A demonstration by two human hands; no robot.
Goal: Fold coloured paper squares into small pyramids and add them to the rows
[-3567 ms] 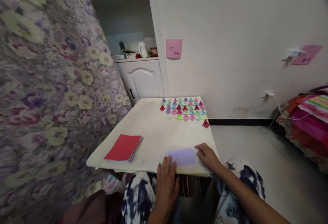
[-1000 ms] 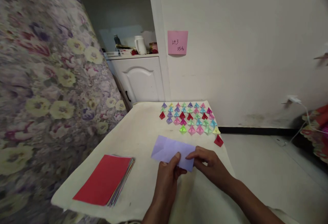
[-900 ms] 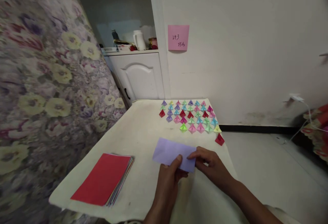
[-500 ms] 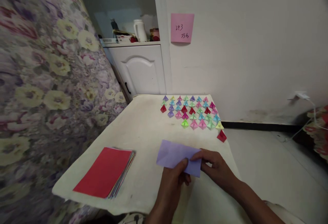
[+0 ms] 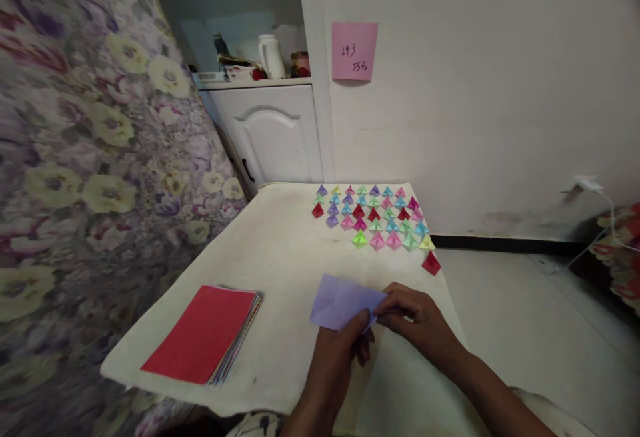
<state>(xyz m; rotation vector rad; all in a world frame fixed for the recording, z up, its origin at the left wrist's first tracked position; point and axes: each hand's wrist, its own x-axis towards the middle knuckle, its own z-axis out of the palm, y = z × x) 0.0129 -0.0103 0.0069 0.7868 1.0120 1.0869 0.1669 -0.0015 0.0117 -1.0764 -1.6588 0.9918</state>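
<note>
1 lavender paper sheet [image 5: 340, 300] — held between the 2 hands, above the cream-covered table [image 5: 280, 244]. Left hand [image 5: 343, 347]: pinches the sheet near its close edge, thumb on top, other fingers below. Right hand [image 5: 423, 320]: pinches the sheet's right end, fingertips just beside the left thumb. Left of the left hand, well apart — red-topped paper stack [image 5: 203, 334]. Beyond both hands: rows of small folded pieces [image 5: 375, 214]; 1 red folded piece [image 5: 431, 263] lies nearest the right hand.
</note>
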